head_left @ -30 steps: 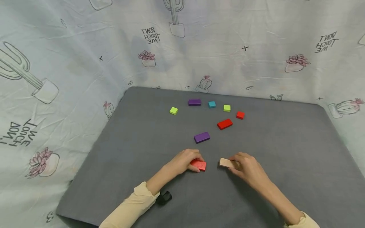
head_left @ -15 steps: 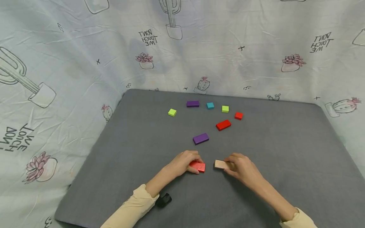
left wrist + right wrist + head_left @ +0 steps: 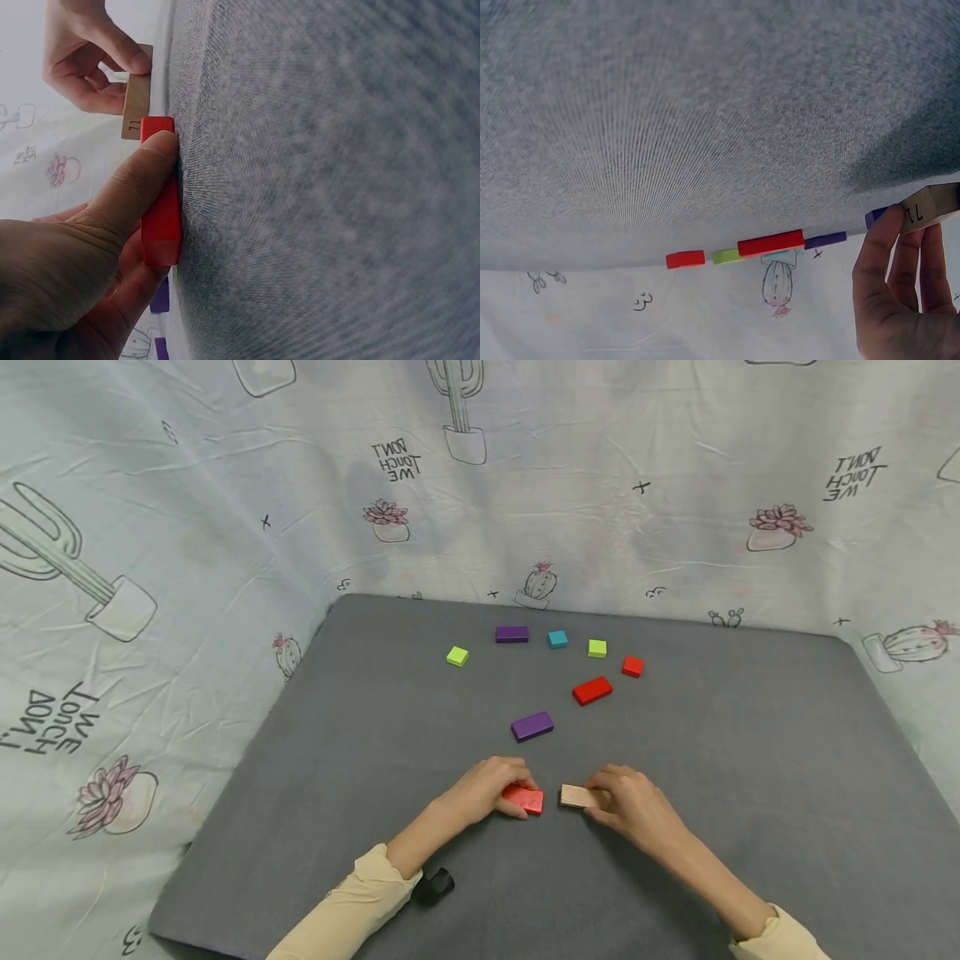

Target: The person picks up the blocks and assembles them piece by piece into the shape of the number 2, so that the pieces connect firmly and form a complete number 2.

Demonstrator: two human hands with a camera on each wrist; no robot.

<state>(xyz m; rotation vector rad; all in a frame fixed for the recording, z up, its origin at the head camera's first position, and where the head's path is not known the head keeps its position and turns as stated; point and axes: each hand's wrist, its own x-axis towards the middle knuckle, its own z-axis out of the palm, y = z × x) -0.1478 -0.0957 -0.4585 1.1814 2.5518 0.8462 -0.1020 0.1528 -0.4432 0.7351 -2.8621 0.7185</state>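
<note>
On the grey mat [image 3: 750, 760] my left hand [image 3: 480, 789] pinches a red rectangular block [image 3: 524, 797] that lies flat; the left wrist view shows thumb and fingers curled round that red block [image 3: 160, 195]. Just to its right my right hand [image 3: 630, 802] grips a plain wooden block [image 3: 575, 796] by its far end. The wooden block [image 3: 137, 90] sits a small gap from the red one. In the right wrist view the fingers [image 3: 877, 255] wrap the wooden block [image 3: 930, 207], which carries printed digits.
Farther back lie a purple block [image 3: 532, 726], a red block [image 3: 592, 690], a small red cube [image 3: 632, 667], two green cubes [image 3: 597, 647] [image 3: 457, 656], a teal cube [image 3: 557, 639] and another purple block [image 3: 512, 634]. Cactus-print cloth [image 3: 150, 568] surrounds the mat. A black wrist strap [image 3: 435, 885] shows near my left sleeve.
My right hand has slid the wooden block leftward, narrowing the gap to the red block. The left hand and red block have stayed in place.
</note>
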